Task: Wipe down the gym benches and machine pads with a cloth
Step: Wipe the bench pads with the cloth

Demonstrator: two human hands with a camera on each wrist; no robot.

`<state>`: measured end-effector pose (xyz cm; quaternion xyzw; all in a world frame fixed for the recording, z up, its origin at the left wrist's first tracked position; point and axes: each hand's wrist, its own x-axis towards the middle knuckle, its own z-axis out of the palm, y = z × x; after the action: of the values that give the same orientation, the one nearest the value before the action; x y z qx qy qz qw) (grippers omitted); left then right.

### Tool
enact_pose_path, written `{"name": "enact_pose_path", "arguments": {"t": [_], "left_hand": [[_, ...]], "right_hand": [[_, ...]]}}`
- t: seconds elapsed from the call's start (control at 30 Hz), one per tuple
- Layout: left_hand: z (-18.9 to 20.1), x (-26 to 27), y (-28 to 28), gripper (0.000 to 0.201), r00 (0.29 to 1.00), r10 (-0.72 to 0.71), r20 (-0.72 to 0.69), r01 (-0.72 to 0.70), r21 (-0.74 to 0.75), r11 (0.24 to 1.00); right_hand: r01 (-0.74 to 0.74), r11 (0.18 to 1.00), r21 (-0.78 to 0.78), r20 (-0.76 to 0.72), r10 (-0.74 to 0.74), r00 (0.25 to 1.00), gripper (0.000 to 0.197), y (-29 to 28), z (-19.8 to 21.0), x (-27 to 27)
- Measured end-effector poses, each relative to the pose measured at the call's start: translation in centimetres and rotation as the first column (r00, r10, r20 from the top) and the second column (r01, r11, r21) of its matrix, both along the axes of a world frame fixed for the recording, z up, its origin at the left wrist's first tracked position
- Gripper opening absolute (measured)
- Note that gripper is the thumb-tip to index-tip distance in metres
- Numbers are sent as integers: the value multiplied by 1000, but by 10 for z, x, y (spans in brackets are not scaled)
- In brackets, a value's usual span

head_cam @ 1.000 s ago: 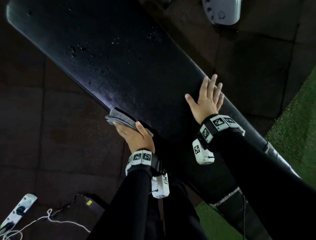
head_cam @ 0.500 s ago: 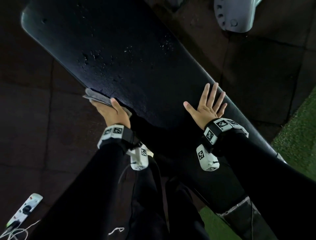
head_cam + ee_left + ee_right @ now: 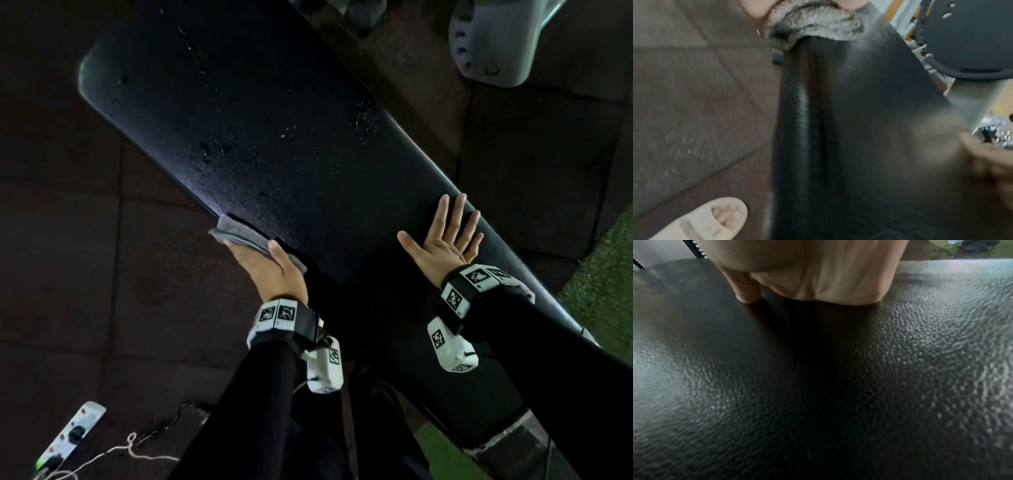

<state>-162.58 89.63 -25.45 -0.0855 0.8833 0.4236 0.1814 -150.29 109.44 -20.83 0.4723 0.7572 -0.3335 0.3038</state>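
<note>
On the long side edge of the black bench pad point(image 3: 308, 144), nearest the person: left hand point(image 3: 270, 270) presses a folded grey cloth point(image 3: 239, 236) against the pad's rim. Thumb lies over the cloth's top; the other fingers are hidden under it, so whether they curl round it cannot be told from the head view. The left wrist view shows fluffy grey pile point(image 3: 816, 24) bunched over the pad's edge, fingers pinching it from above.

Pad: long, rounded corners, pebbled leatherette with a dull sheen. Droplets or specks scattered over the middle and far stretch. It runs diagonally from upper left to lower right in the head view.

Right hand point(image 3: 442, 246) lies flat on the pad's top, well apart from the cloth, fingers straight and spread, thumb out to the side. The right wrist view confirms the palm point(image 3: 818, 280) down on the grained surface.

Floor point(image 3: 85, 274): dark rubber tiles. A white power strip point(image 3: 72, 435) with a pale cord point(image 3: 113, 455) lies lower left. Green turf point(image 3: 603, 274) at right. A grey perforated machine part point(image 3: 493, 37) sits upper right. A foot in a pale slipper point(image 3: 701, 219) stands beside the bench.
</note>
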Motion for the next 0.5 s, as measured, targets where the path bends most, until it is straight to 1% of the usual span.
{"name": "enact_pose_path", "arguments": {"t": [0.07,0.13,0.2,0.3,0.33,0.4,0.47,0.5], "left_hand": [[2,-1,2,75,1000,10,22,-11,11,1000],[4,-20,3,73,1000,22,-8,-22,-9,1000],[8,-50,3,71,998,3,-60,-7,-64,998],[10,-98,6,67,985,-85,-150,55,-197,979],[10,-112,6,67,980,-122,-160,78,-255,964],[12,-136,5,66,972,-191,-136,125,-386,914],[15,-153,4,65,952,-287,-104,199,-498,844],[17,-160,4,65,932,-351,-95,249,-535,807]], "right_hand": [[12,1000,2,2,-12,1000,94,0,0,-1],[14,1000,11,4,-15,1000,94,0,0,-2],[20,1000,11,5,-20,1000,94,-1,0,-3],[25,1000,1,0,-25,1000,94,0,1,-3],[29,1000,0,0,-29,1000,94,0,1,-4],[33,999,3,0,-33,999,94,0,2,-5],[31,1000,-1,3,-31,1000,95,0,2,-5],[30,1000,-6,3,-30,1000,95,0,2,-5]]}}
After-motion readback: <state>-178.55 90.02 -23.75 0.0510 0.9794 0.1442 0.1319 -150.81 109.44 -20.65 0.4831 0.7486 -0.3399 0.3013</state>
